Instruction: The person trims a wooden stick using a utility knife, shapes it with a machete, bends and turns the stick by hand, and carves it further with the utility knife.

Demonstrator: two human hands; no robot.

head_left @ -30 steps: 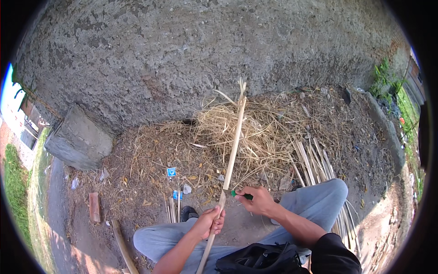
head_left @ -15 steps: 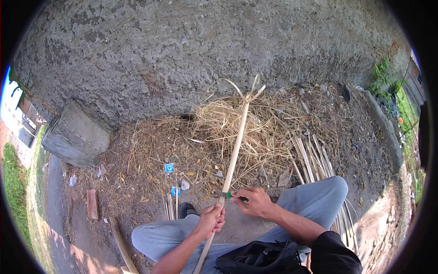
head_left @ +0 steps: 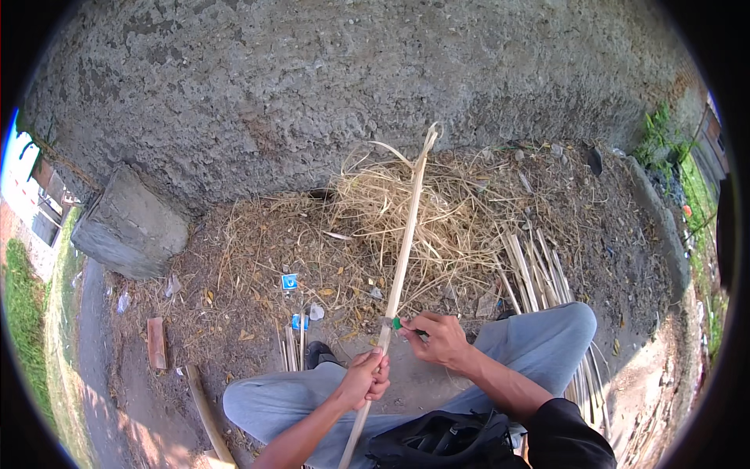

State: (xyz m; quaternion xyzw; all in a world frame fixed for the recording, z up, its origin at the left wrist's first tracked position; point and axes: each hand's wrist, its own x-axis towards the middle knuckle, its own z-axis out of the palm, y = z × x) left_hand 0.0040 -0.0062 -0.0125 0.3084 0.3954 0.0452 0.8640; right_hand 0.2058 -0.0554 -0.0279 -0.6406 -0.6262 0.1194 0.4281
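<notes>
A long pale bamboo strip [head_left: 403, 258] slants up and away from my lap, its far end split into thin curling shavings. My left hand [head_left: 366, 378] is wrapped round its lower part. Just above that, my right hand [head_left: 438, 339] is closed on a small green-handled knife [head_left: 397, 323]. The knife's grey blade lies across the strip, and much of its handle is hidden in my fingers. Beneath the strip's far half spreads a heap of curly bamboo shavings [head_left: 445, 227].
Cut bamboo strips [head_left: 534, 270] lie beyond my right knee, with shorter ones [head_left: 293, 349] by my left foot. A rough wall [head_left: 351, 78] rises behind the heap. To the left are a concrete block [head_left: 139, 227], a brick [head_left: 157, 344] and a thick stick [head_left: 208, 414].
My right hand and the knife have moved slightly up the strip, away from my left hand. The strip's far end has tilted left, and its curls have shifted.
</notes>
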